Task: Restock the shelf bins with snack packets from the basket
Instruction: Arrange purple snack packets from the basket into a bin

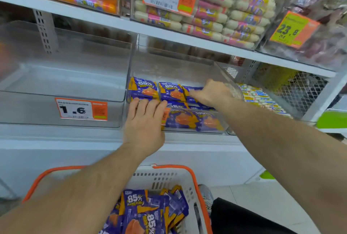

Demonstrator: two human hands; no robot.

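A clear plastic shelf bin (216, 70) in the middle shelf holds rows of purple and orange snack packets (143, 88). My left hand (144, 122) lies flat with straight fingers over the bin's front edge, fingertips on the front packets. My right hand (210, 92) reaches into the bin from the right and touches a packet (191, 89) in the back row; whether it pinches it is unclear. Below, a white basket (159, 177) with orange handles holds several more of the same packets (142, 213).
An empty clear bin (65, 75) with a 1.6 price tag (80, 109) sits to the left. A bin of small white and yellow packets (261, 98) stands to the right. Sausage packs (216, 13) fill the shelf above. A white shelf ledge (75, 139) runs below the bins.
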